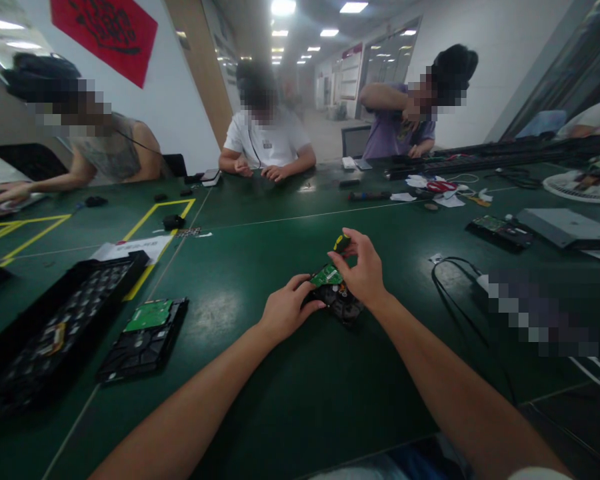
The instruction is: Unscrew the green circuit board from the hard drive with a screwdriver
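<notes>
In the middle of the green table lies a hard drive (347,308) with its black casing and green circuit board facing up. My left hand (289,307) is closed on the drive's left side, thumb along the near edge and fingers at the far corner. Above the board, my right hand (364,268) pinches the yellow-and-black handle of a screwdriver (342,243). The handle stands nearly upright, tilted a little. My right hand hides the screwdriver's shaft and tip, so I cannot tell what it touches.
Left of my arms lies another hard drive (143,337), next to a long black tray (55,333) holding small parts. At right are a black cable (443,267), a drive (500,232) and a grey metal box (565,227). Several people sit across the table (260,220).
</notes>
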{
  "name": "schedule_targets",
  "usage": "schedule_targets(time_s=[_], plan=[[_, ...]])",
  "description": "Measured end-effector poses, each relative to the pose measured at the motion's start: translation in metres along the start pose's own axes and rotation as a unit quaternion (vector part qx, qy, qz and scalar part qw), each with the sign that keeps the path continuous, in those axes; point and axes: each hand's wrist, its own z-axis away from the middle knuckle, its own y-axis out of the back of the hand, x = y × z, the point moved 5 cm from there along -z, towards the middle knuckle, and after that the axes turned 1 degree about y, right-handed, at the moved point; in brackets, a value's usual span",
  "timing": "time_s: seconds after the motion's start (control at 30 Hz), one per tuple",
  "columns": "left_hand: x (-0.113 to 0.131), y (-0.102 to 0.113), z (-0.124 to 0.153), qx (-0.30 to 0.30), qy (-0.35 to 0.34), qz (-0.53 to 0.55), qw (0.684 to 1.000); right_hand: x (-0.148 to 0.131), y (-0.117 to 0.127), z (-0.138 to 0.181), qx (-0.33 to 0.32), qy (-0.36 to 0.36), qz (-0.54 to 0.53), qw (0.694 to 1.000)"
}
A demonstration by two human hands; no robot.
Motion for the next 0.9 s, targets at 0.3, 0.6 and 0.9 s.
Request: schedule_targets(time_s=[0.3, 0.6, 0.9], plan=[[-0.001, 0.001, 0.0, 0.003, -0.003, 0.008, 1.0, 0.0, -0.007, 0.004, -0.008, -0.008, -0.066, 0.998], [0.0, 0.003, 0.0, 0.002, -0.001, 0.01, 1.0, -0.005, -0.009, 0.001, -0.026, 0.021, 0.015, 0.999], [0.0, 0.001, 0.0, -0.004, 0.0, -0.006, 1.0, -0.002, -0.013, 0.003, -0.057, -0.002, -0.042, 0.997]])
